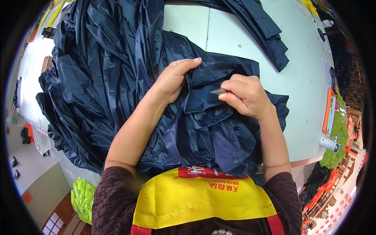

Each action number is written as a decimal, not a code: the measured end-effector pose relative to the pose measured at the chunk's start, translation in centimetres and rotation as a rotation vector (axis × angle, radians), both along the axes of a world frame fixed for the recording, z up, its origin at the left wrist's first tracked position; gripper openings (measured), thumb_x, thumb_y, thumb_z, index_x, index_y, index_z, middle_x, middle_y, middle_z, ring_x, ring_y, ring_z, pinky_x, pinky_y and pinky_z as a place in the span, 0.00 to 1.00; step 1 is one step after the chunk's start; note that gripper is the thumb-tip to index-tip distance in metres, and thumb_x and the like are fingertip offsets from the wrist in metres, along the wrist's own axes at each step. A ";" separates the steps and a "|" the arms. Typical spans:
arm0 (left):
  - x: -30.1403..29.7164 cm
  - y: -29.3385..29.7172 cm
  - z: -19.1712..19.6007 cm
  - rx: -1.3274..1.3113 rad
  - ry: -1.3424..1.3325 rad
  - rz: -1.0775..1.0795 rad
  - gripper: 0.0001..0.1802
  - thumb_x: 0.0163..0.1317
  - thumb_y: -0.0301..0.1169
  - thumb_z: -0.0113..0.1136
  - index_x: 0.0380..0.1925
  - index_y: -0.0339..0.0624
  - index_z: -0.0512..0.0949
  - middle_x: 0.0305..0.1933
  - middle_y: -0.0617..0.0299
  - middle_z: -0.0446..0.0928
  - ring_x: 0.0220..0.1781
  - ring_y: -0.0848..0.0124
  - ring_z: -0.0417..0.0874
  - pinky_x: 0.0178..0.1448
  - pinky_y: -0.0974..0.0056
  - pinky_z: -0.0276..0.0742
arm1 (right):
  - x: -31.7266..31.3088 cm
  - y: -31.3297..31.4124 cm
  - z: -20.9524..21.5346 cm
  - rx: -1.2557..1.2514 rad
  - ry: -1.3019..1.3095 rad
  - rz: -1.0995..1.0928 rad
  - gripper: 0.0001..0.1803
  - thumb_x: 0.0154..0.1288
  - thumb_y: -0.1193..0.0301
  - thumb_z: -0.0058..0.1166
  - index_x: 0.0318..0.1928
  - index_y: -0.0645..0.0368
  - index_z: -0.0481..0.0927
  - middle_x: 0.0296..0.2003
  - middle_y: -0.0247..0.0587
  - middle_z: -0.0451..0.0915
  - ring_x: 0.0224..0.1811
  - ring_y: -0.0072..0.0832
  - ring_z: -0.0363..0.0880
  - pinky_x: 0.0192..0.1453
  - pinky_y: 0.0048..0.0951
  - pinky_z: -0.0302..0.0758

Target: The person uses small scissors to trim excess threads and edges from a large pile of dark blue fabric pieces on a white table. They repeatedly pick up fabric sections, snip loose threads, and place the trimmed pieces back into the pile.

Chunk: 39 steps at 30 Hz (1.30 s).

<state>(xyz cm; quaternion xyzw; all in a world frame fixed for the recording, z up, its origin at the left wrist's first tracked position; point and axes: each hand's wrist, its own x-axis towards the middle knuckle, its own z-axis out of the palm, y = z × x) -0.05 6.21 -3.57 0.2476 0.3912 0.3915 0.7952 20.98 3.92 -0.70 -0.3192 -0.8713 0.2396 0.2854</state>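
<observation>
The dark blue cloth [211,105] lies bunched on the white table [301,94], before the person. The left hand [172,80] has its grip on a fold, fingers hidden beneath; the right hand [248,96] has its grip closed around a small pointed tool [215,92], blurred. Its tip points leftward: a slip could prick the left hand, and a loose fold beneath could get nicked.

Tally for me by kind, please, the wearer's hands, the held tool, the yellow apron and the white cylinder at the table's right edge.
Hands: 2 (left hand at the navy fabric, right hand gripping the tool)
Small pointed tool, blurred: 1
Yellow apron: 1
White cylinder: 1
Total: 5
</observation>
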 end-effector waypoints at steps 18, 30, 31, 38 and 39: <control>-0.1 0.1 -0.8 0.042 -0.008 -0.037 0.11 0.63 0.33 0.53 0.31 0.35 0.79 0.32 0.60 0.81 0.34 0.75 0.80 0.42 0.72 0.76 | -2.6 0.0 -1.6 0.089 0.009 -0.084 0.11 0.44 0.75 0.59 0.31 0.55 0.74 0.21 0.34 0.71 0.21 0.30 0.74 0.24 0.29 0.71; -0.4 -1.8 0.0 1.493 0.834 0.064 0.13 0.35 0.18 0.65 0.24 0.40 0.74 0.27 0.59 0.73 0.31 0.65 0.77 0.35 0.68 0.72 | 2.6 1.3 -3.2 0.186 -0.056 -0.475 0.14 0.43 0.76 0.63 0.33 0.58 0.74 0.27 0.37 0.75 0.25 0.32 0.76 0.28 0.25 0.73; -1.0 -2.5 -0.2 1.660 0.926 0.038 0.15 0.31 0.18 0.65 0.24 0.40 0.74 0.27 0.58 0.72 0.30 0.63 0.76 0.34 0.66 0.73 | 2.6 0.5 -3.8 0.197 -0.001 -0.501 0.13 0.43 0.77 0.62 0.32 0.58 0.73 0.26 0.37 0.75 0.24 0.32 0.76 0.27 0.25 0.73; -1.4 -3.6 -0.3 1.758 0.985 0.035 0.16 0.26 0.20 0.64 0.23 0.42 0.75 0.27 0.58 0.71 0.30 0.60 0.75 0.33 0.60 0.72 | 3.1 -2.0 -4.2 -0.227 0.168 -0.379 0.13 0.46 0.78 0.63 0.33 0.60 0.74 0.24 0.33 0.71 0.24 0.22 0.71 0.29 0.20 0.69; -1.3 -3.9 -0.3 1.727 0.975 -0.010 0.16 0.26 0.20 0.64 0.23 0.42 0.75 0.27 0.58 0.71 0.30 0.60 0.75 0.34 0.60 0.72 | 3.4 -2.3 -3.3 -0.416 0.169 -0.340 0.13 0.47 0.77 0.63 0.35 0.61 0.75 0.24 0.32 0.71 0.25 0.19 0.70 0.31 0.19 0.68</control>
